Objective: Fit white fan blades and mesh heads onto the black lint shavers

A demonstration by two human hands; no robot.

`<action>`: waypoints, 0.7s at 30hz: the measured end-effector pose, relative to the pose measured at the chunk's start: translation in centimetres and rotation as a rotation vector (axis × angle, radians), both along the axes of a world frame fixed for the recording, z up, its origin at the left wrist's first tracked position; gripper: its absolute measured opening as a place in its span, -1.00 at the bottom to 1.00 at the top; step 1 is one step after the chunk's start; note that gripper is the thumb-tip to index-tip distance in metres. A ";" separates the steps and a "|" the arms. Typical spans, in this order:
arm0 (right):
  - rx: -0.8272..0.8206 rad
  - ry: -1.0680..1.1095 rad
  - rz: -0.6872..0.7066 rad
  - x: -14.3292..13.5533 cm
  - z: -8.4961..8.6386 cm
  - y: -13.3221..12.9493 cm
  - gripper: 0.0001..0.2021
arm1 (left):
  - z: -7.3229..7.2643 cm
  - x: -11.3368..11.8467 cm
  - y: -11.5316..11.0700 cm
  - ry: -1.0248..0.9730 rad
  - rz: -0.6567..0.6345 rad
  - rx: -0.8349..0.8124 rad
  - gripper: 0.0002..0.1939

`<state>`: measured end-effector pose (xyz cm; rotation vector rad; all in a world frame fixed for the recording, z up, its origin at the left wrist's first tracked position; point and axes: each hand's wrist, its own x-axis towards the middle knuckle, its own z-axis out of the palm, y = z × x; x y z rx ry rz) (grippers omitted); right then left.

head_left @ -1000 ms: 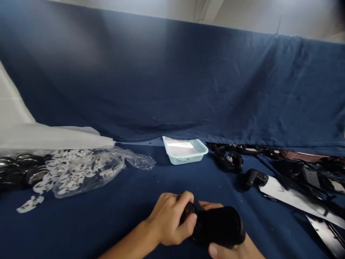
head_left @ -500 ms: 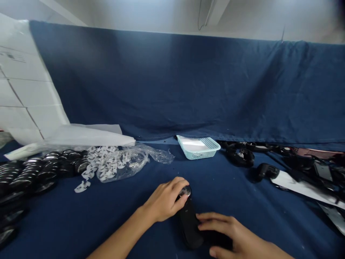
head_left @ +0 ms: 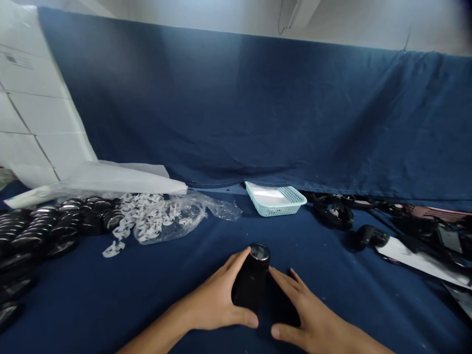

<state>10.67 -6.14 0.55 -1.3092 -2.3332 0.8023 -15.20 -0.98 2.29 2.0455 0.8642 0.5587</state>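
A second ago the black cylindrical device with the shiny round cap (head_left: 252, 282) lay gripped in both hands, the right one wrapped under its bulky dark end. Now it points away from the person on the blue-cloth tabletop (head_left: 147, 290), cap at the far end. The left hand (head_left: 217, 300) has slid from the cap to lie flat along its left side, and the right hand (head_left: 306, 314) has opened, fingers spread, pressing the right side.
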 end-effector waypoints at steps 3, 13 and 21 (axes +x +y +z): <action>0.056 -0.012 0.031 1.1 -0.3 2.4 -0.04 | -0.1 2.4 0.9 -0.076 0.103 0.024 0.15; 0.053 -0.031 -0.060 2.9 -0.2 8.4 0.01 | -2.4 7.6 5.3 -0.256 0.400 -0.044 -0.04; 0.067 0.036 -0.163 1.2 -0.9 6.3 -0.04 | -2.2 6.1 5.2 -0.214 0.279 -0.082 0.03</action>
